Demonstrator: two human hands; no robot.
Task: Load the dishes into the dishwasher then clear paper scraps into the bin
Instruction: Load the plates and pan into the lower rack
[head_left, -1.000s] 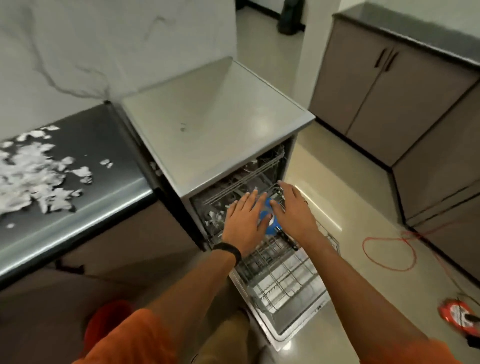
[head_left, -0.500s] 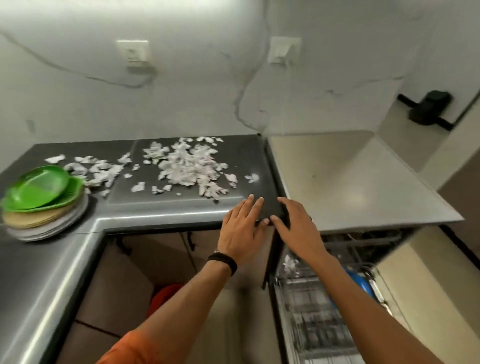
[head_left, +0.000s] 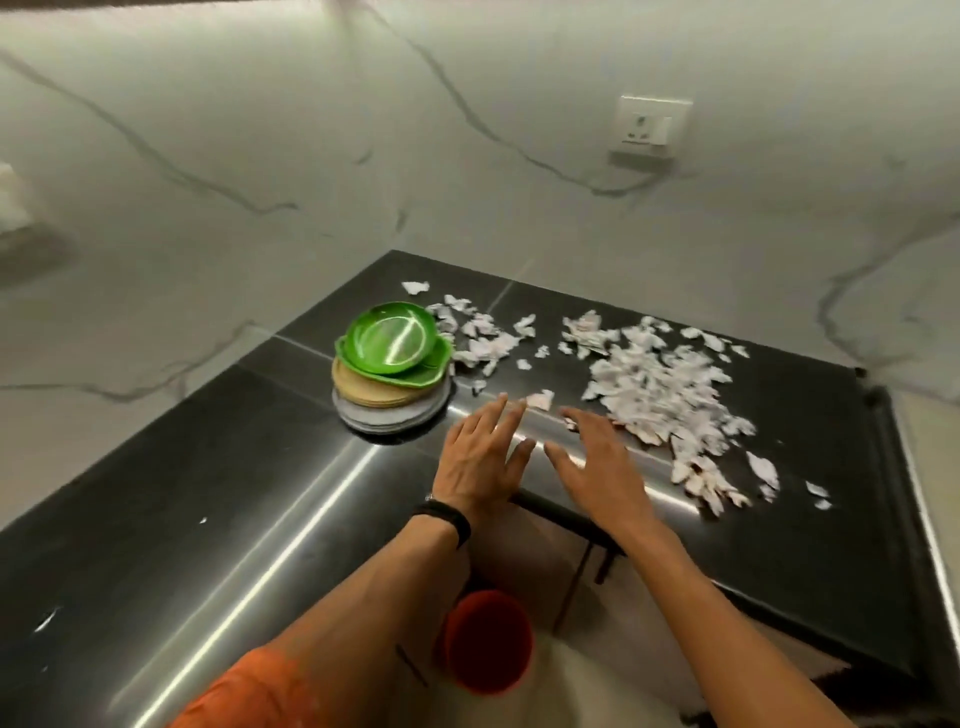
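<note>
Both arms reach forward side by side. The left hand (head_left: 480, 460) is palm down, its fingers (head_left: 497, 413) straight and a little spread, holding nothing. The right hand (head_left: 597, 467) is just beside it — also palm down, fingers (head_left: 577, 417) straight and slightly apart, tips about level with the left ones. The two thumbs point toward each other, close but apart. A black band (head_left: 445, 519) circles the left wrist, behind the fingers.
</note>
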